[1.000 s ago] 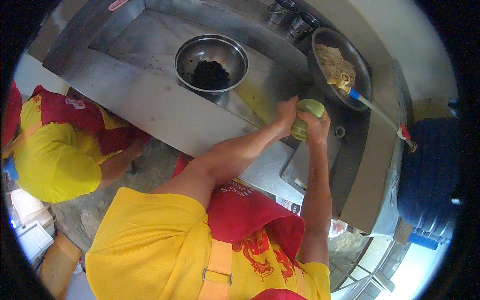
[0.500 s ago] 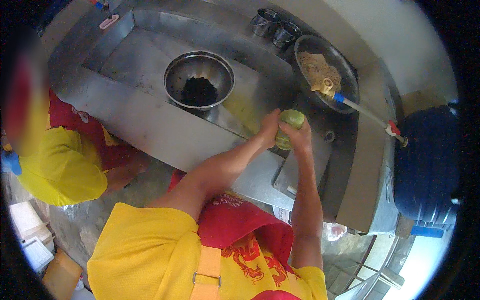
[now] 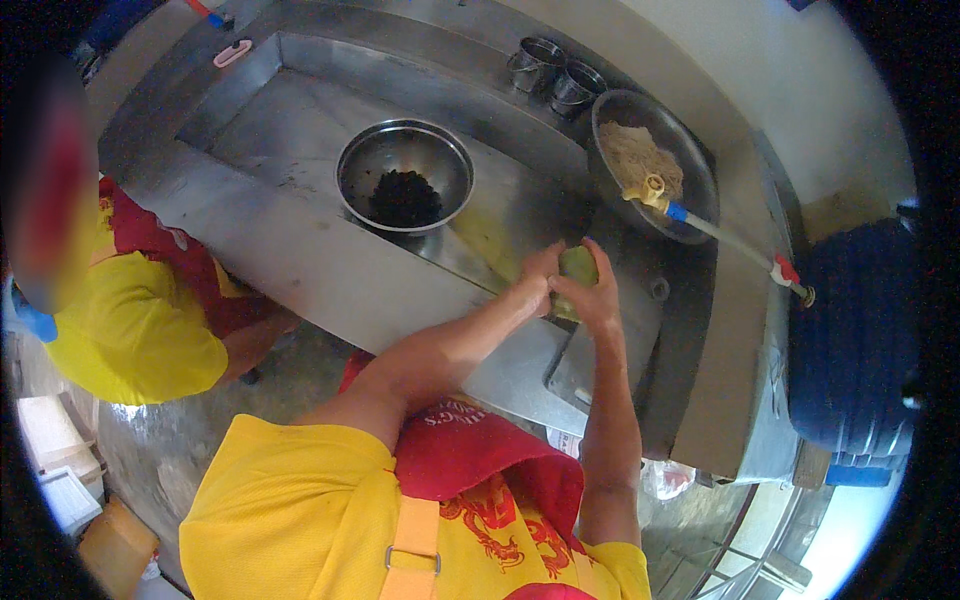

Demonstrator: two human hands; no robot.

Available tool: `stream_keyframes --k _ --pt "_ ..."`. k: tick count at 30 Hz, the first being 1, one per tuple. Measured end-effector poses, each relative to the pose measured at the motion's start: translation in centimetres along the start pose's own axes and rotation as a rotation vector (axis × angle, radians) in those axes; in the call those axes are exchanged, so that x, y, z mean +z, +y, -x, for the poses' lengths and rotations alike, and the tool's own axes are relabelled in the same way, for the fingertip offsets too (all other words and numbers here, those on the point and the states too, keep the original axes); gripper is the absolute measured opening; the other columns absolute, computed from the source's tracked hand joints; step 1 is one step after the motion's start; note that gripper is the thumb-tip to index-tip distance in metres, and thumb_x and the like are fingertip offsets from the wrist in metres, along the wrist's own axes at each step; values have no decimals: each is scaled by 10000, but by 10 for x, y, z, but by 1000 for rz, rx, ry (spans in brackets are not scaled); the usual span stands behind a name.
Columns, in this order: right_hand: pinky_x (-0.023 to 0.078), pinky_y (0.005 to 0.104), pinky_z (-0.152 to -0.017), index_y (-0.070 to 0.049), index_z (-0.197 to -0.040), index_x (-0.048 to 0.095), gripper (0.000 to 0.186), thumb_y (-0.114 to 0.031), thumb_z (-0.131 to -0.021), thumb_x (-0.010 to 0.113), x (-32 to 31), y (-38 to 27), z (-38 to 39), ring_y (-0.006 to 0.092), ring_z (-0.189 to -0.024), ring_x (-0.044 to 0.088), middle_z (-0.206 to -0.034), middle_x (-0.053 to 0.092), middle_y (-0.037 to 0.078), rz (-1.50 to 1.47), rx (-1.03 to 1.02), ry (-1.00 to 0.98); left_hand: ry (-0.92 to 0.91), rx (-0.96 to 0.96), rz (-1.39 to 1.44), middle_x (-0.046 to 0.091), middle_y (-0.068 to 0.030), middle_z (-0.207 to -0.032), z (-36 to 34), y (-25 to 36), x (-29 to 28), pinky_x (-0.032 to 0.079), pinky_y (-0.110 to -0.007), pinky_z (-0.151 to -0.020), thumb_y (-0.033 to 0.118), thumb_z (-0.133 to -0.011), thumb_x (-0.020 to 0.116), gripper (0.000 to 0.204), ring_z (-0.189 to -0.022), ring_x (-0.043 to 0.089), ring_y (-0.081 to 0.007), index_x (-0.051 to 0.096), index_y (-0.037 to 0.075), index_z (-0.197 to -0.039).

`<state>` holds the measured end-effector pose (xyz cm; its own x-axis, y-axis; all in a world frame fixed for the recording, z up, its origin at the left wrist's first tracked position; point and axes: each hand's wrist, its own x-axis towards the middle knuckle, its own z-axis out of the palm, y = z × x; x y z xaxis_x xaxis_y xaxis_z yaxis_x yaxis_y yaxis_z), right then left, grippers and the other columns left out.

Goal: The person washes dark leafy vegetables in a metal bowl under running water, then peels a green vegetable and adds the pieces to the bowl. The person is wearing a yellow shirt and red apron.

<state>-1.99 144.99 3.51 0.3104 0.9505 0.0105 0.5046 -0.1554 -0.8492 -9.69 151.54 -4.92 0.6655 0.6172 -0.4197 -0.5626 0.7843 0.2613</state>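
Note:
My left hand [image 3: 540,270] and my right hand [image 3: 592,290] are closed around a green rounded object [image 3: 578,266] over the lower right of the steel sink, near its drain. Fingers partly cover the object. Left of my hands, a steel bowl [image 3: 405,150] holds a heap of small dark pieces [image 3: 405,198]. Beyond my right hand, a large metal basin [image 3: 698,140] holds tan, dry-looking material [image 3: 640,158], with a brass-coloured tap [image 3: 650,188] on a pale pipe across it.
Two small steel buckets [image 3: 550,75] stand on the back ledge, and a pink item [image 3: 233,53] lies at far left. A co-worker in a yellow shirt [image 3: 135,330] is close on my left. Blue stacked containers [image 3: 850,330] stand right of the steel counter [image 3: 280,260].
My view has shifted, so the sink and bowls sit lower in the picture. My fingers have shifted on the green object, the right hand's reaching higher over it.

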Motion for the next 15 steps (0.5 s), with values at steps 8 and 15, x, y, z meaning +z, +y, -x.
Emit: stream_keyframes --k 8,15 --pt "522 353 -887 -65 -1249 563 670 -169 -660 864 8 -20 8 232 -996 648 -1096 675 101 14 -64 146 116 -70 17 694 -78 -969 18 13 14 545 -462 -802 424 -986 459 383 -847 665 -266 648 94 -1032" --pt "520 367 -896 -85 -1260 569 635 -179 -701 853 0 -15 1 246 -1091 618 -1199 633 133 80 -121 101 44 -40 40 694 -82 -943 20 20 15 546 -466 -782 450 -964 524 382 -824 664 -277 657 95 -1007"
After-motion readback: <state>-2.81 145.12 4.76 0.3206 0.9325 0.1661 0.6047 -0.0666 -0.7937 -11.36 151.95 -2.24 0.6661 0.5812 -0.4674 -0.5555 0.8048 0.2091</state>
